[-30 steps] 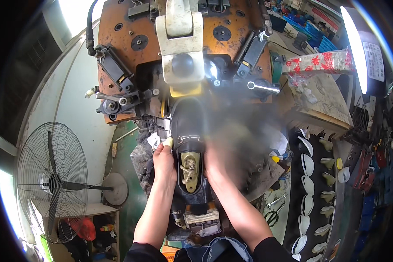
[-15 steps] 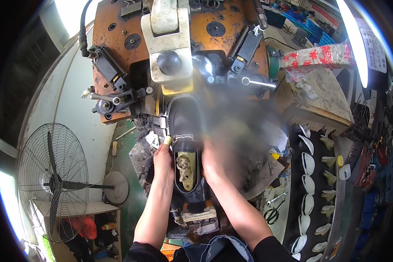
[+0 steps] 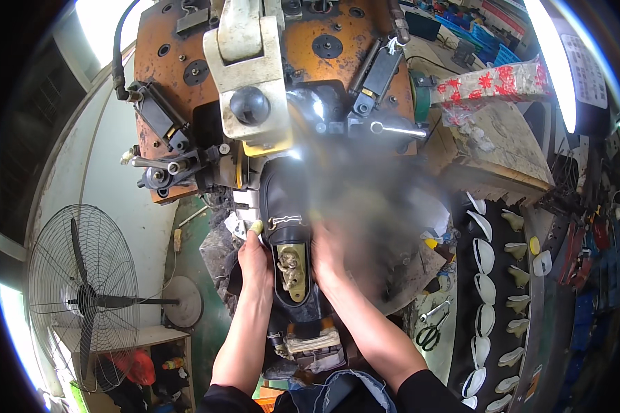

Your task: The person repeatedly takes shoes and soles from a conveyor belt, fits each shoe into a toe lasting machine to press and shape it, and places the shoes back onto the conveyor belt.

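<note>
Between my hands is a black loafer (image 3: 282,193) with a metal bit across its vamp. It lies toe away from me, and an olive-gold last (image 3: 291,275) with a knobbly metal fitting shows in its opening. My left hand (image 3: 254,260) grips the loafer's left side, its thumb in a yellowish cover. My right hand (image 3: 329,251) presses along the right side, its outer fingers lost in a grey smear on the picture. Just beyond the toe hangs the machine's white press arm (image 3: 251,76) with a yellow pad (image 3: 265,148); I cannot tell whether they touch.
The orange machine plate (image 3: 303,51) carries side clamps and levers. A standing fan (image 3: 83,296) is at left. White pads (image 3: 484,256) and olive pieces (image 3: 518,277) line a dark rack at right, near scissors (image 3: 430,336) and a wrench (image 3: 435,311).
The view has shifted, so the machine sits a little farther left and lower. The loafer's toe is slightly farther right of the yellow pad, and more of the pale jaws beside it shows. Both hands keep their hold.
</note>
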Tool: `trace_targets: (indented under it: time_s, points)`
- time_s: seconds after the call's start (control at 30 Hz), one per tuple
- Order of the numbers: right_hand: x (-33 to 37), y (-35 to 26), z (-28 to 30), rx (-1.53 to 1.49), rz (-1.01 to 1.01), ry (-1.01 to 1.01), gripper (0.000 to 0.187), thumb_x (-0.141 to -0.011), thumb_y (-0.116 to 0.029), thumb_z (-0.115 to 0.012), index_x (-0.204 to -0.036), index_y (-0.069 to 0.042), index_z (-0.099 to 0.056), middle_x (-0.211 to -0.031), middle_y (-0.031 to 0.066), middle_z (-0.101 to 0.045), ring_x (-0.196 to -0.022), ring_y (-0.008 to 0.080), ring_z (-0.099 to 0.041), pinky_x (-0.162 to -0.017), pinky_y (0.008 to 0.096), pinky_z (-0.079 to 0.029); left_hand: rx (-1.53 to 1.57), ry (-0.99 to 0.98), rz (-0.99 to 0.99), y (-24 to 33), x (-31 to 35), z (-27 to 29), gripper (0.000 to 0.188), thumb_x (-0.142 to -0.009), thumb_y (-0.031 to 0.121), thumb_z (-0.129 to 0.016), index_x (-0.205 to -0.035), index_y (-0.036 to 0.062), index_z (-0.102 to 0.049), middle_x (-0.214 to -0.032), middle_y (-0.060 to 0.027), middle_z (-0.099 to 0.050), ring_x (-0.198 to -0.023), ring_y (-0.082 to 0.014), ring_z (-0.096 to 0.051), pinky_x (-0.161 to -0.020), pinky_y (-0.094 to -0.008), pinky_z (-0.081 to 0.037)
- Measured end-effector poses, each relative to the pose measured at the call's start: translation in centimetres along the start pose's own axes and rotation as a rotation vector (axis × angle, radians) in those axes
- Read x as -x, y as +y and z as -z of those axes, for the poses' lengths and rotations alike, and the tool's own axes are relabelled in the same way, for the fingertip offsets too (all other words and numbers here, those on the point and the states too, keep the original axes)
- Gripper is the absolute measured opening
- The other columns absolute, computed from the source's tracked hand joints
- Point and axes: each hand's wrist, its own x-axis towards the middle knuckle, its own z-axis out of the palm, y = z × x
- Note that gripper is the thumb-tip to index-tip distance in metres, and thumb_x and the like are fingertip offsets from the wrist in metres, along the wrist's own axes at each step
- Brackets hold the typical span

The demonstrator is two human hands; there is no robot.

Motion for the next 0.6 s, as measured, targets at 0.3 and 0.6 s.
trace_targets:
  time_s: [0.3,0.6]
  points:
    - [-6.2,2.0,9.3,1.05,0.705,0.096,0.027,-0.093,-0.02,-0.053,-0.089,0.006,-0.059,-0.074,0.0211,-0.061,-0.07,0.0326,-0.058,-0.065,0.0429,-0.044,-0.369,0.031,-0.245,0.1,-0.5,3.3,0.016,-0.091,0.015,-0.056,-0.098,0.0021,-0.061,-0.079,-0.0034,-0.061,-0.068,-0.0092,-0.055,-0.062,-0.0238,-0.045]
    - [-12.5,-1.0,20.1,1.028,-0.329,0.205,0.05,-0.091,-0.038,-0.056,-0.094,0.011,-0.062,-0.093,0.0301,-0.064,-0.089,0.0434,-0.062,-0.074,0.0477,-0.049,-0.91,0.474,-0.184,0.1,-5.0,22.2,0.033,-0.086,0.025,-0.059,-0.086,-0.0073,-0.067,-0.068,-0.0128,-0.065,-0.06,-0.017,-0.058,-0.061,-0.034,-0.046]
